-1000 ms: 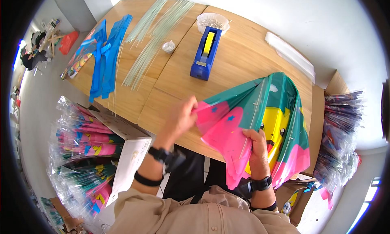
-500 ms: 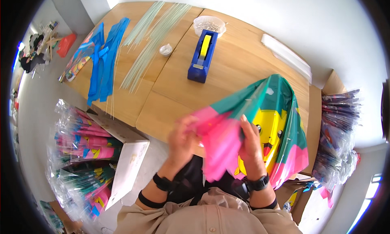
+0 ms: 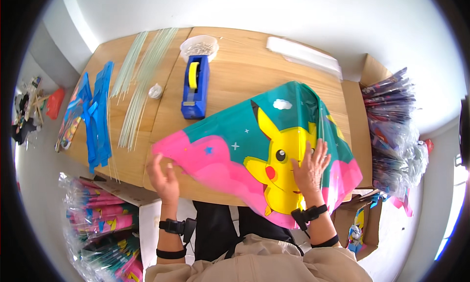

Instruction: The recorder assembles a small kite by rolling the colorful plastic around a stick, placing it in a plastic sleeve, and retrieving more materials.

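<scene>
A green and pink plastic kite (image 3: pixel 220 154) with a large yellow cartoon animal printed on it lies spread over the table's front edge. Its right part is folded and creased. My right hand (image 3: pixel 310 170) rests flat on the printed figure, fingers stretched out. At the kite's left tip, my left hand (image 3: pixel 165 182) is raised with its fingers apart, close to the pink corner and holding nothing. Just beyond the kite's upper edge stands a blue tape dispenser (image 3: pixel 197 96) with a yellow core.
Thin pale rods (image 3: pixel 142 86) lie on the wooden table (image 3: pixel 240 61), beside blue fabric strips (image 3: pixel 100 115). Behind the dispenser is a bowl of small parts (image 3: pixel 199 48); a small white cup (image 3: pixel 155 91) stands nearer. Bagged kites (image 3: pixel 105 208) fill the lower left; more bundles (image 3: pixel 391 125) stand at right.
The kite, bunched up before, is now spread out flat to the left. My left hand has moved left and come off it; my right hand now lies flat on top. The view has shifted.
</scene>
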Available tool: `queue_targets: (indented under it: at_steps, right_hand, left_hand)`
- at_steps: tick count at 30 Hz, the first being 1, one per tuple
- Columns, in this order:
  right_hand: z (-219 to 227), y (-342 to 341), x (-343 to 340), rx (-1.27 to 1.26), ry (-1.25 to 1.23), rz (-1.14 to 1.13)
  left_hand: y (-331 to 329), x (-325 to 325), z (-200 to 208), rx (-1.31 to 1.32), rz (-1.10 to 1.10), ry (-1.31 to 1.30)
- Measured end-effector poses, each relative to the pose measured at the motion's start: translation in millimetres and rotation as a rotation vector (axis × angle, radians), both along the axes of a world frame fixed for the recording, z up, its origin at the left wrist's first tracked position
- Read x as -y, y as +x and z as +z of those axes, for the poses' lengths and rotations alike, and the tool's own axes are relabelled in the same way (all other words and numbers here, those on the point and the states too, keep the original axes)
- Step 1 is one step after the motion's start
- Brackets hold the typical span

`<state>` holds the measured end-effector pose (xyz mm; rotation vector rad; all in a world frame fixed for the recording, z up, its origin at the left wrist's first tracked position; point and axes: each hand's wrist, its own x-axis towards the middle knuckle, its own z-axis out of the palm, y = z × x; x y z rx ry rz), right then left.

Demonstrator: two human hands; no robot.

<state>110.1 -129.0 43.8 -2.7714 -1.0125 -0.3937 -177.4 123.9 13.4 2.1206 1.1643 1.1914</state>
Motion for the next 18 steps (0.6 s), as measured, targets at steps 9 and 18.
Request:
queue_targets:
  at_steps: [9,18]
  right_hand:
    - [-4,54,43,-0.169,-0.181,-0.278]
    - [-14,143,-43,0.049,-0.047,-0.247]
  left_hand:
    - [92,47,13,-0.764,-0.507,0.059]
    - [105,58,4,-0.8,-0.501,0.082]
